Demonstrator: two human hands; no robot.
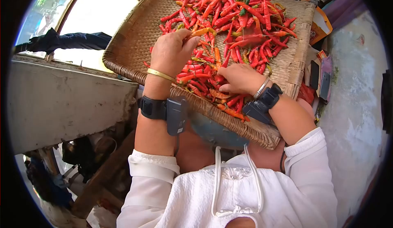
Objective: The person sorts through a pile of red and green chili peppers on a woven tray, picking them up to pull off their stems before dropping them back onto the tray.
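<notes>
Where heaped on woven tray [123, 60], red chillies [245, 19]: loose, overlapping.
Left hand [170, 52]: fingers closed, pinching orange chilli [202, 32] at heap's left edge.
Right hand [241, 78]: palm down on chillies near front rim; grip not discernible.

You have one view only: the camera on your head looks steeply down past your chest, close over your left hand [170, 54], right hand [241, 78] and the woven tray [131, 44], fisheye-wide.
</notes>
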